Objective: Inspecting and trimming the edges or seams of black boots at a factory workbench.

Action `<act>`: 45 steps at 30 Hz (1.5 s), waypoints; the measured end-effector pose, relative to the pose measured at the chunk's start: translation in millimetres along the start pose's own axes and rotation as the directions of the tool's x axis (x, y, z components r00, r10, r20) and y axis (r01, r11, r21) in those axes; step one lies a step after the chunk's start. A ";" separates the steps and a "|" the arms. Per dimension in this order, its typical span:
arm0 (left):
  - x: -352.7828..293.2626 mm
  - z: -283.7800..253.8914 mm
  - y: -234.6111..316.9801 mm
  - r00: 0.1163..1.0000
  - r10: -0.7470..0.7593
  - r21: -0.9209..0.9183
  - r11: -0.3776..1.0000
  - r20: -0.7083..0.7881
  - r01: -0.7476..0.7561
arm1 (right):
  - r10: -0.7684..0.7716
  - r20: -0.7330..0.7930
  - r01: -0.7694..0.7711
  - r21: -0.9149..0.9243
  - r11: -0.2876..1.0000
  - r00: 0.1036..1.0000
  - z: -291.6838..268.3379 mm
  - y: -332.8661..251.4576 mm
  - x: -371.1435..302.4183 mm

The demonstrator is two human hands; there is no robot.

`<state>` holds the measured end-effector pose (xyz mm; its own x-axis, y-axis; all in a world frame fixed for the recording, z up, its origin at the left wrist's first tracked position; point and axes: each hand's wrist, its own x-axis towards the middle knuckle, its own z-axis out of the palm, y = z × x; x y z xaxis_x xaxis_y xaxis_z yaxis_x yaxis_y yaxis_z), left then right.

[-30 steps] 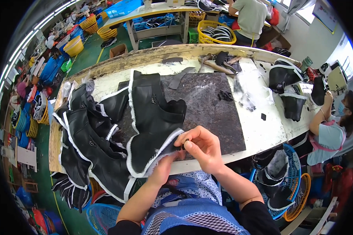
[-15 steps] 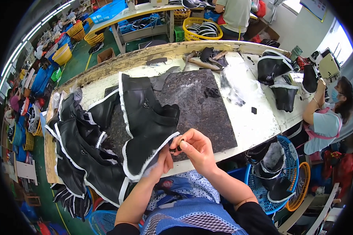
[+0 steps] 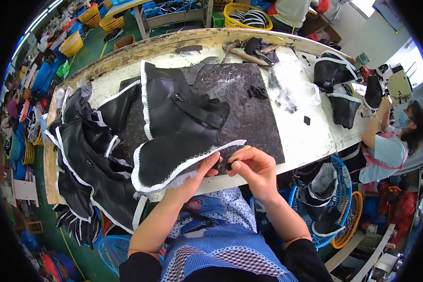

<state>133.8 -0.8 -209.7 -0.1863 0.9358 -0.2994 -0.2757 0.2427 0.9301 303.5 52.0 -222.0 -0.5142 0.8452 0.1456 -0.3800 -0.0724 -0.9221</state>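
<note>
**Small dark piece [image 3: 229, 166] pinched beside boot upper [image 3: 171, 124]**

The right hand [image 3: 257, 171] holds it in narrowed fingers. The left hand [image 3: 195, 177] touches the upper's white edging [image 3: 182, 167]; its fingers' hold I cannot tell. The upper overlaps a dark board [image 3: 251, 120].

No writing can be read; the badge [image 3: 177, 97] on the black boot upper [image 3: 167, 120] at the bench's [image 3: 310, 145] near edge is indistinct.
</note>
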 end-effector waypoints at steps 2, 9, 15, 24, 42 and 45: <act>-1.1 -1.4 -1.4 0.999 -0.007 0.024 1.000 0.046 0.006 | -0.022 -0.004 0.022 -0.128 0.991 1.000 -0.9 1.9 -5.3; 3.4 -5.5 -8.8 0.978 -0.005 0.026 1.000 0.208 0.000 | -0.196 0.003 0.179 -0.422 0.889 0.981 2.4 -1.5 -7.6; 2.4 -2.1 -8.9 0.973 0.000 0.003 1.000 0.232 -0.001 | -0.470 0.176 0.449 -0.692 0.566 0.865 1.9 -2.0 -2.5; 3.3 -7.5 -9.6 0.974 0.019 0.069 0.997 0.225 -0.036 | -0.428 0.395 0.567 -0.705 0.425 0.812 -4.0 -12.9 27.7; -61.1 -71.5 84.7 0.756 0.460 -0.066 0.870 0.465 -0.489 | -0.218 -0.029 0.172 -0.519 0.837 0.975 -6.9 2.8 97.9; -71.9 -33.6 128.7 0.295 0.838 0.021 0.321 0.459 -0.947 | -0.255 0.222 0.301 -0.211 0.930 0.941 4.3 22.5 124.7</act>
<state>80.0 -45.5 -75.7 0.1468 0.5965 0.7891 0.1075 -0.8026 0.5868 227.6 153.5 -223.1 -0.5577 0.6965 0.4515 -0.3461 0.2992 -0.8892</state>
